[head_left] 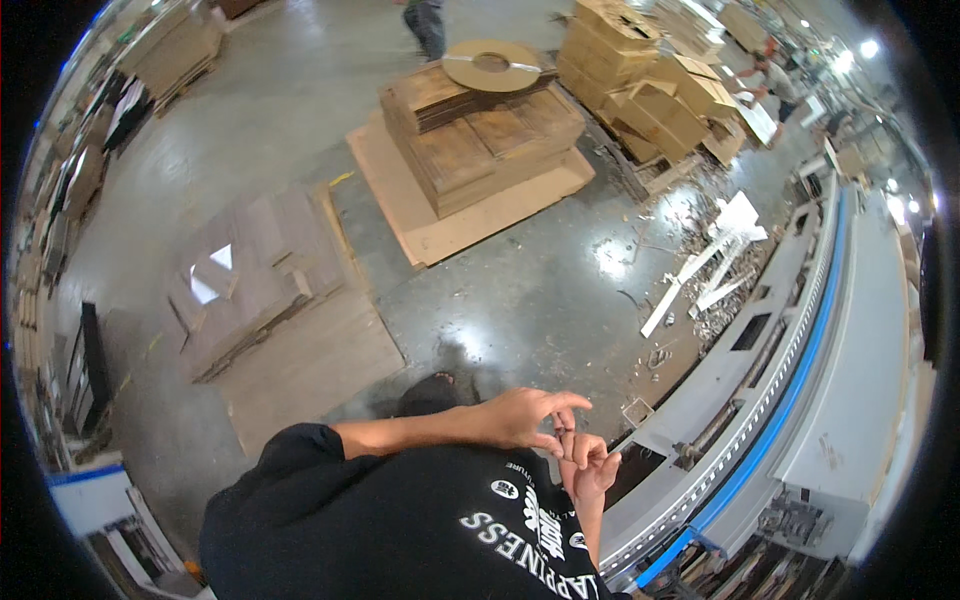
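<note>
In front of my chest, at the lower middle, my two hands meet. My left hand (528, 414) reaches in from the left with its index finger curved out and its thumb below, bent around the fingers of the other hand. My right hand (592, 468) is held up against it, fingers curled and thumb raised. Their fingertips overlap, and whatever may be pinched between them is too small to make out. Just right of the hands runs a long grey machine bed (745, 335) with a blue strip (795, 385) along it.
Ahead, a stack of brown boards (500, 140) bears a flat tan roll of banding (470, 68). Cardboard boxes (655, 110) are heaped behind it. Wood-grain panels (290, 270) lie at left on the floor. White offcuts (710, 255) litter the floor beside the machine. People (427, 28) stand farther off.
</note>
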